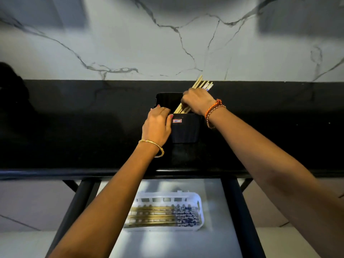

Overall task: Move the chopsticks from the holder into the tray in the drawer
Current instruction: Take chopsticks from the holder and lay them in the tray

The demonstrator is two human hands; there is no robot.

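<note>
A black square holder (pixel 186 129) stands on the black counter (pixel 74 136). Several wooden chopsticks (pixel 202 84) with blue-and-white ends lean out of it toward the wall at the upper right. My right hand (pixel 198 102) is closed around the bundle just above the holder's rim. My left hand (pixel 158 124) grips the holder's left side and rim. Below, in the open drawer (pixel 214 244), a white slotted tray (pixel 200 202) holds several chopsticks (pixel 152 216) lying sideways, patterned ends to the right.
A white marble wall (pixel 167 43) rises behind the counter. A dark object (pixel 11 84) sits at the far left on the counter. Black drawer rails (pixel 236 211) flank the open drawer below the counter edge.
</note>
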